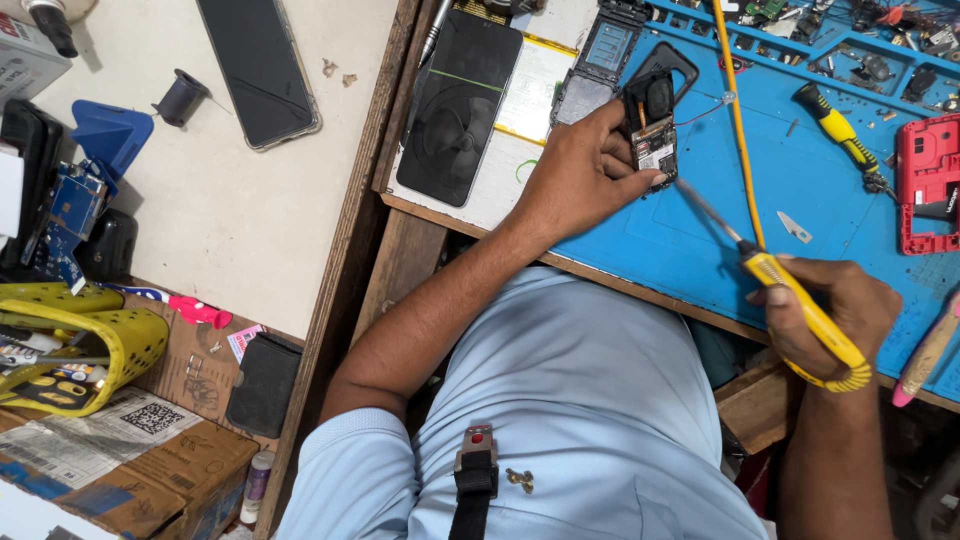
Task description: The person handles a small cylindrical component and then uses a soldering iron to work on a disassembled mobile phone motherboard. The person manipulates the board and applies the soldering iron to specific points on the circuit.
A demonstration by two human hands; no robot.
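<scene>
I have only one view, from the camera on the person's head, which looks steeply down and close over the light blue shirt (590, 400) at the bottom centre, with the blue work mat (800, 190) at the upper right and the pale table top (230, 210) at the upper left.

Wooden-edged workbench (345, 250), pale side counter (230, 200), perhaps daylight, cardboard box (150, 470) below.

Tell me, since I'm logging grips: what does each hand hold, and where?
The right hand grips a yellow soldering iron by its handle. The left hand pinches a small circuit board at its edge.
</scene>
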